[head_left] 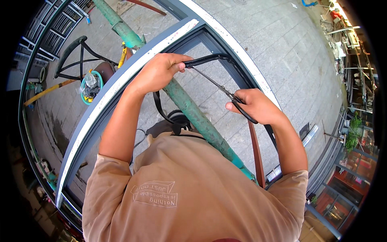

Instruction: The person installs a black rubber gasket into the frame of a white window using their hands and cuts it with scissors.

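My left hand [159, 72] pinches a black rubber sealing strip [211, 59] between thumb and fingers, above the opening of a grey window frame [241, 62]. From there the strip arches across to the frame's far corner, and a black length also hangs below the hand toward my waist. In my right hand [260, 105] is a pair of scissors [213, 84] with black handles. Their long thin blades point at the strip, with the tips close beside my left fingertips. Whether the blades touch the rubber cannot be made out.
A green pipe [193, 111] runs diagonally under the frame, and a reddish-brown bar [255, 153] lies near my right elbow. On the left are a black-framed chair [82, 58] and a coiled turquoise hose [84, 97]. Stacked frames [60, 20] stand at the far left.
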